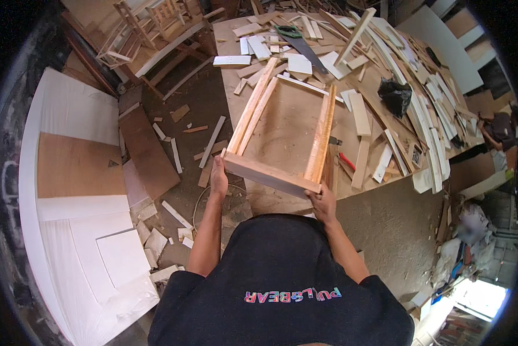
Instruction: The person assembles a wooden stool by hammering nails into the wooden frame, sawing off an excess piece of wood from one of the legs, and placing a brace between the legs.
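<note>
Both my hands hold a rectangular wooden frame, tilted over the near edge of a worktable [305, 202]. Its near rail [270, 175] is plain wood. The two long sides are glossy, orange-tinted wood, and a thin pale strip closes the far end. My left hand [219, 177] grips the near left corner, its fingers partly hidden behind the wood. At the near right corner, my right hand [323, 203] is closed around the rail's end. Just right of the frame lie a red-handled tool [346, 161] and a small dark metal piece [335, 140].
Wood offcuts and a green-handled handsaw [304, 47] cover the table's far part. A black plastic bag [394, 97] lies among long strips at the right. White panels [80, 242] stand at left, with scraps on the floor. Another person [497, 131] is at the far right.
</note>
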